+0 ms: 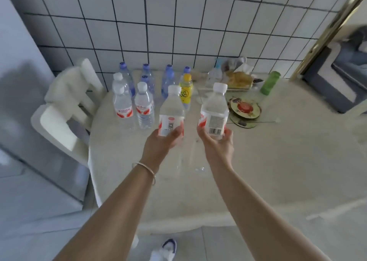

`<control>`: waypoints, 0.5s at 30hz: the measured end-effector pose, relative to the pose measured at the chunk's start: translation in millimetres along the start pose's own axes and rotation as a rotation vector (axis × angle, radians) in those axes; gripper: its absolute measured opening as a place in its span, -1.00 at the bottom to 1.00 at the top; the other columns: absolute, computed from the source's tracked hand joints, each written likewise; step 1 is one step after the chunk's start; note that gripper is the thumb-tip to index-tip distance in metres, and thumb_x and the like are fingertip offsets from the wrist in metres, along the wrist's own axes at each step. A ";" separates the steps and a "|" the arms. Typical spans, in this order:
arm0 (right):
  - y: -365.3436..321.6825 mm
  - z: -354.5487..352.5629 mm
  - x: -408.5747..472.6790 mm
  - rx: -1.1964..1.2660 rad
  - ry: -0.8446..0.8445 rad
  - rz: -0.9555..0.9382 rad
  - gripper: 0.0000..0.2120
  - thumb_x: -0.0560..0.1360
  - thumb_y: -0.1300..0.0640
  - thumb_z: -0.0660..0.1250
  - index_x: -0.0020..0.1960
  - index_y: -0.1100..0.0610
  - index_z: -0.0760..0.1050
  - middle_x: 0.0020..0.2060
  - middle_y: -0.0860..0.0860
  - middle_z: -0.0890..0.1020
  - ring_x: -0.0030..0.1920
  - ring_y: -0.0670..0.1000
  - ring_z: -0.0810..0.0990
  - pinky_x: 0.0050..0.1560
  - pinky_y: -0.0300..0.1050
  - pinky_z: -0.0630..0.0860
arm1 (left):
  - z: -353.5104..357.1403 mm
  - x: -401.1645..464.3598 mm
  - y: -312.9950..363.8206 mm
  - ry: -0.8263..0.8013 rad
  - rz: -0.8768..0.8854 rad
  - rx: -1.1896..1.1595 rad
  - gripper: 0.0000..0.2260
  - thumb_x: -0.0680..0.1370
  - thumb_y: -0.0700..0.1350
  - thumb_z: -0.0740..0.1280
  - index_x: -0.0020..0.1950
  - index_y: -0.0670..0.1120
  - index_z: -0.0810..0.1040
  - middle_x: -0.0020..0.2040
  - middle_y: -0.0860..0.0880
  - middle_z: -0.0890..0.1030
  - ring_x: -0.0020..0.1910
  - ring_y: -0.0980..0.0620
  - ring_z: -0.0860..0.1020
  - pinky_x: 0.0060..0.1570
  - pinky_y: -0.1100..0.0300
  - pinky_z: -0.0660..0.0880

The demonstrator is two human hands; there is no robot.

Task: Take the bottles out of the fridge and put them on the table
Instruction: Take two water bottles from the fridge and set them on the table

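Note:
My left hand grips the base of a clear water bottle with a white cap and a red-and-white label, held upright above the table. My right hand grips a second bottle of the same kind beside it, tilted slightly left. Both bottles hang over the middle of the table. Behind them, at the table's far left, stand several bottles: white-capped ones in front, blue-capped ones at the back, and a yellow-capped bottle. The fridge is not clearly in view.
A white chair stands left of the table. At the back right lie a round coaster stack, a plate with food and tissues and a green container. A tiled wall rises behind. My shoe shows below.

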State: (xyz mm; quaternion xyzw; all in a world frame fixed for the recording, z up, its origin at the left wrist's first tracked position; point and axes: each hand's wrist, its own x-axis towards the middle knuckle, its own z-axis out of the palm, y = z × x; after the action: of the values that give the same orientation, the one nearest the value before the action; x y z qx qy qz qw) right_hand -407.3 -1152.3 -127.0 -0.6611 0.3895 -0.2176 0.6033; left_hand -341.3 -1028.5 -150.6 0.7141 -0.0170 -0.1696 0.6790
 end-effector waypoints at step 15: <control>14.9 93.2 178.4 -0.151 -0.244 0.024 -0.62 0.25 0.10 0.55 -0.07 -0.02 0.41 -0.13 0.01 0.63 -0.15 -0.01 0.61 -0.25 -0.22 0.49 | 26.7 189.2 -27.1 0.151 -0.015 0.092 -0.38 0.13 -0.01 0.60 0.14 -0.04 0.48 0.00 -0.02 0.66 -0.02 0.02 0.64 0.05 0.04 0.57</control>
State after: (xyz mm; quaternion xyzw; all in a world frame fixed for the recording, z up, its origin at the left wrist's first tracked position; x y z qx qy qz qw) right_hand -233.1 -1232.0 -190.5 -0.7214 0.3362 -0.0986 0.5973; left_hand -175.8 -1100.3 -219.0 0.7553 0.0316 -0.1192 0.6437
